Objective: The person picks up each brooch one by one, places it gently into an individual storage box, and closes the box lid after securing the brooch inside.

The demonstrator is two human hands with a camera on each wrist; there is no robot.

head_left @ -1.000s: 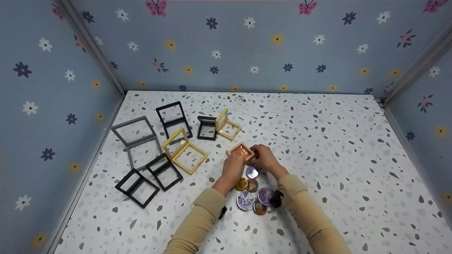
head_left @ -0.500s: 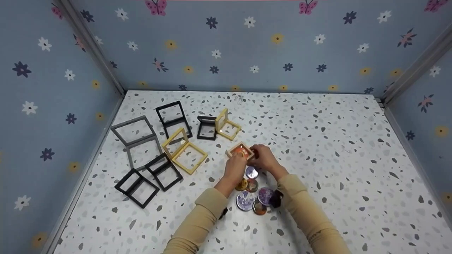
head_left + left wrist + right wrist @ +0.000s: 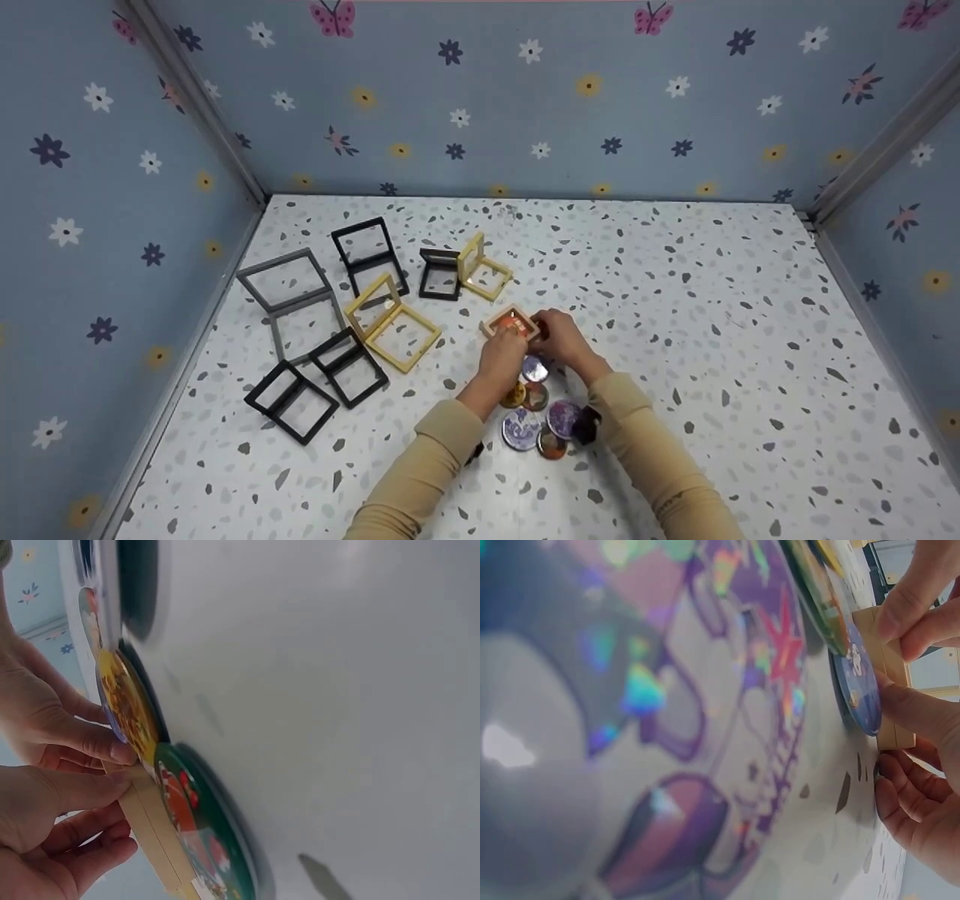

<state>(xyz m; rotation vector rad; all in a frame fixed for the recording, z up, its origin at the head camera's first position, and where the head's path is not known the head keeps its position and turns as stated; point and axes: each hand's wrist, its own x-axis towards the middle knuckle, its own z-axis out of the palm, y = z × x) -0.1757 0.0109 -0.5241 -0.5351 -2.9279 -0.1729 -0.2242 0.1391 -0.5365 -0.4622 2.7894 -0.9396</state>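
Note:
Both hands are on a small peach-coloured display frame [image 3: 512, 319] with an orange-red insert. My left hand [image 3: 504, 360] grips its near edge, and the thumb presses on the beige side in the left wrist view. My right hand [image 3: 562, 336] pinches the frame's right corner, its fingers [image 3: 904, 787] curled at the side in the right wrist view. Just nearer lies a group of round button badges: a lilac badge [image 3: 535, 368], a yellow badge [image 3: 514, 394] partly behind the left hand, a green-rimmed badge [image 3: 206, 829], and several others. What the fingers do inside the frame is hidden.
To the left stand several opened hinged frames: a grey frame [image 3: 271, 308], black frames [image 3: 304, 441] and yellow frames [image 3: 409, 367]. A purple badge [image 3: 562, 418] lies beside the right wrist's dark camera [image 3: 586, 425]. Flower-patterned walls [image 3: 495, 75] border the speckled table [image 3: 712, 315].
My left hand has shifted slightly right and away over the near edge of the frame, covering more of the insert and the yellow badge. The right hand keeps its place.

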